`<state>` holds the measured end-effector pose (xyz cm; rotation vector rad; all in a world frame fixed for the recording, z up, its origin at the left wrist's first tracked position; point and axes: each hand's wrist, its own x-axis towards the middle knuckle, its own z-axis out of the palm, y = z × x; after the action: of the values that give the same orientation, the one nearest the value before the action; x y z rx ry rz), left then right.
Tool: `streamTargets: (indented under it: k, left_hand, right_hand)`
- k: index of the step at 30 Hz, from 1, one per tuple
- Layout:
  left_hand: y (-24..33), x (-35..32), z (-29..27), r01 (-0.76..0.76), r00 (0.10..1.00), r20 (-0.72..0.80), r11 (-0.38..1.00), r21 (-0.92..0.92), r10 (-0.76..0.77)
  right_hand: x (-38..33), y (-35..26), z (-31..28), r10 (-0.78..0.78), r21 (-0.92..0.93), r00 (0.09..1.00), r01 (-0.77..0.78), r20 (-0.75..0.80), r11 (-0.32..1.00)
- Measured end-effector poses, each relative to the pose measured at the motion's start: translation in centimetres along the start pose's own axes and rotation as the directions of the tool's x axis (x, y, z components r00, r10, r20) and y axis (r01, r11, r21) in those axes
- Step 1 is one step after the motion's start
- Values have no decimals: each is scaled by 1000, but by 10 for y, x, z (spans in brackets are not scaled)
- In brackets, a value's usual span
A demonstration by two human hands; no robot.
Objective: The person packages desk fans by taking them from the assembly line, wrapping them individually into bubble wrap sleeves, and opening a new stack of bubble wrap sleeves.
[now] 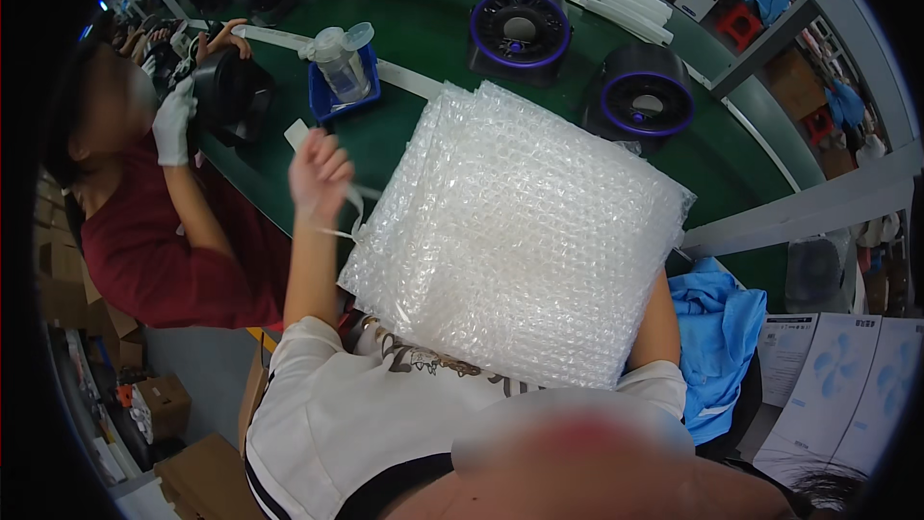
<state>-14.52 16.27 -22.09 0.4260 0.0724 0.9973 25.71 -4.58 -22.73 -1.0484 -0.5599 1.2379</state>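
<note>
1. The left hand (320,173) is raised above the green belt, its fingers curled together around thin white plastic strips (348,212) that trail down toward the stack's left edge.
2. The right hand is hidden under the stack; only the right forearm (657,323) is seen at its lower right corner, so whether that hand is spread or closed cannot be told.
3. A thick stack of clear bubble-wrap sheets (520,231) is held in front of the chest, overlapping the near edge of the green conveyor belt (423,29).
4. Two round black fan housings with purple rings (521,27) are set on the belt beyond the stack, side by side.
5. A clear plastic bottle in a small blue tray (342,72) stands to the left of them.
6. A neighbouring person in a dark red top, a white glove (174,122) on one hand, is seen handling a black housing at far left.
</note>
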Motion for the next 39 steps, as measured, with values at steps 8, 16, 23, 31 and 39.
streamTargets:
  k: [8, 16, 23, 31, 39]
  left_hand:
    - [94, -92, 122, -145, 719, 629, 949, -281, 296]
    - [102, -73, 243, -194, 711, 583, 907, -373, 392]
    - [-48, 51, 245, 163, 929, 244, 901, 402, -277]
    - [-206, 111, 273, 164, 941, 221, 918, 361, -256]
    - [-182, 142, 229, 64, 988, 59, 730, 681, -142]
  right_hand:
    - [7, 1, 1, 9, 3, 1000, -9, 7, 1000]
    - [15, 12, 9, 47, 16, 999, -47, 6, 999]
    - [27, -18, 14, -365, -390, 858, 216, -362, 895]
    - [-65, -63, 140, -271, 191, 866, 207, 421, 959]
    - [-32, -120, 95, -215, 291, 968, 171, 129, 941]
